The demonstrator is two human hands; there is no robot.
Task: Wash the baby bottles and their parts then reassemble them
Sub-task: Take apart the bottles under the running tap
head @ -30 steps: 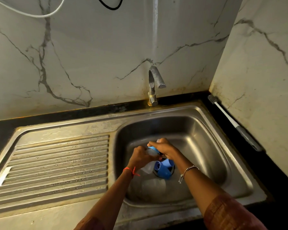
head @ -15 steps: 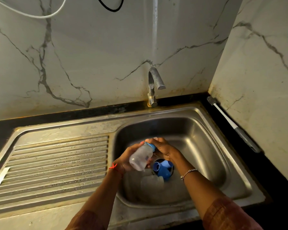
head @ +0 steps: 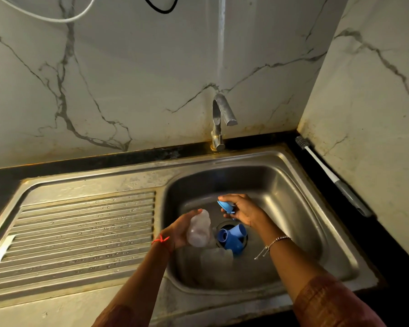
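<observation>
Over the steel sink basin (head: 293,204), my left hand (head: 177,232) holds a clear baby bottle body (head: 199,228), its open neck pointing up and away. My right hand (head: 241,211) grips a blue screw collar (head: 225,206), held apart from the bottle to its right. On the basin floor by the drain lie blue caps (head: 233,238) and another clear bottle (head: 216,258), partly hidden below my left hand.
The tap (head: 221,119) stands behind the basin with no water running. A ribbed draining board (head: 76,234) spreads to the left. A bottle brush (head: 331,175) with a grey handle lies on the black counter along the right wall.
The blue collar has come off the clear bottle: my right hand moved it right and up, while my left hand lowered the bottle body slightly leftward.
</observation>
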